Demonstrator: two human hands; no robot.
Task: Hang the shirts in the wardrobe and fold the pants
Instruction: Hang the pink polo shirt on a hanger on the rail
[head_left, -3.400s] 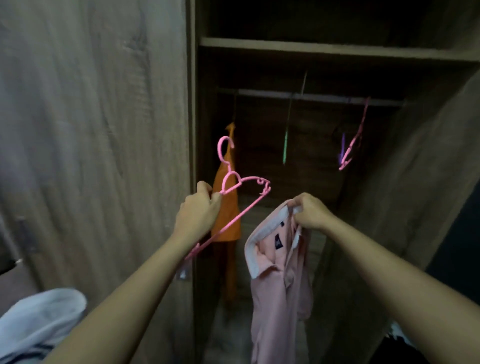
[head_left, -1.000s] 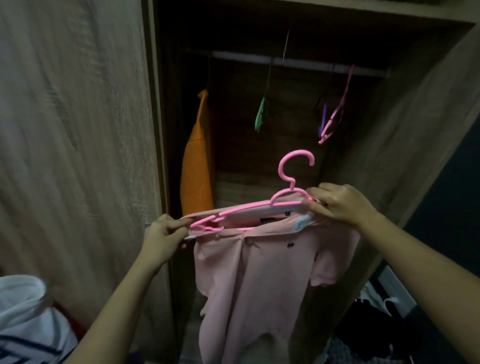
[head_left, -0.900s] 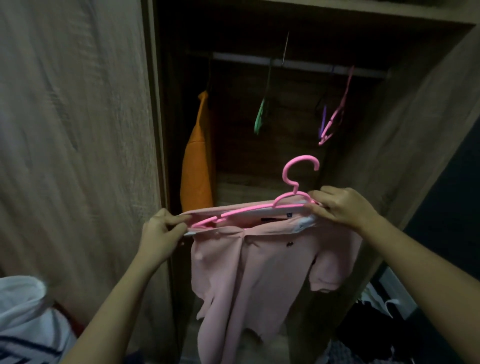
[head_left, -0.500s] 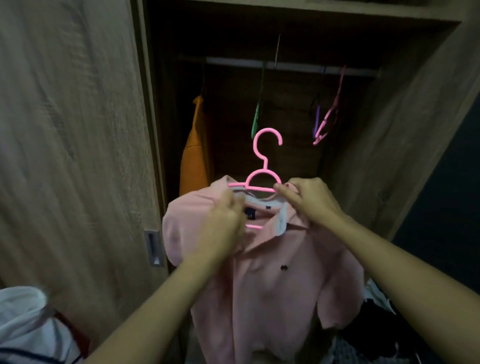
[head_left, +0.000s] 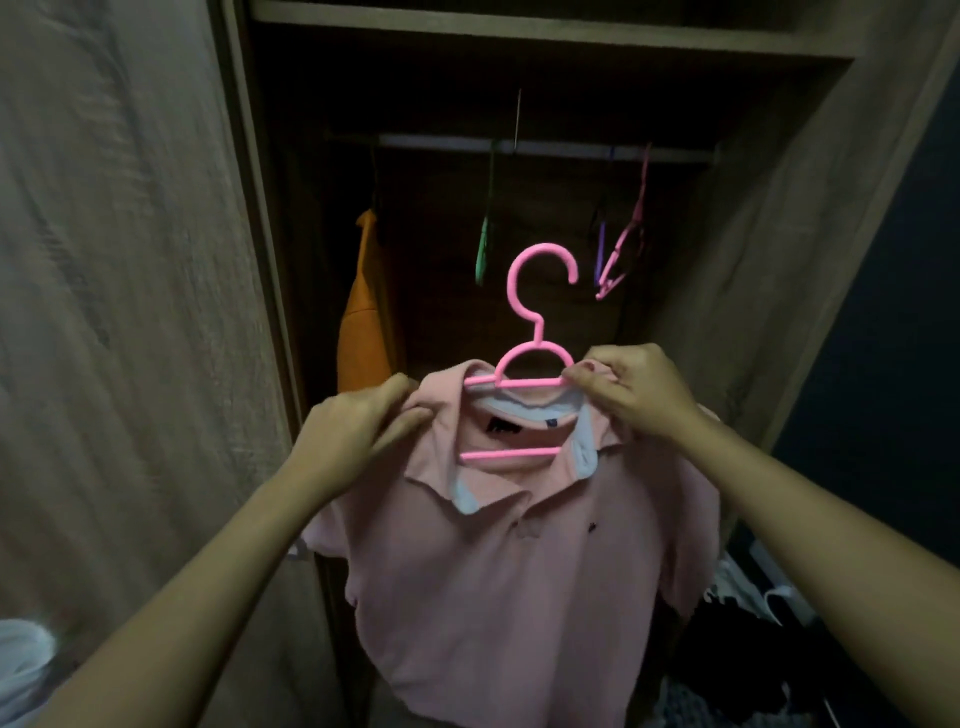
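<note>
l hand (head_left: 358, 436) + r hand (head_left: 635, 397): shirt (head_left: 519, 597), wardrobe (head_left: 769, 234)

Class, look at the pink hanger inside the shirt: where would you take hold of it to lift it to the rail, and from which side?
Grip the pink hanger at its bare neck just under the hook, coming from the right, beside the right hand pinching the pink shirt. The neck stands upright, clear of cloth; the hook is left free for the rail.
</note>
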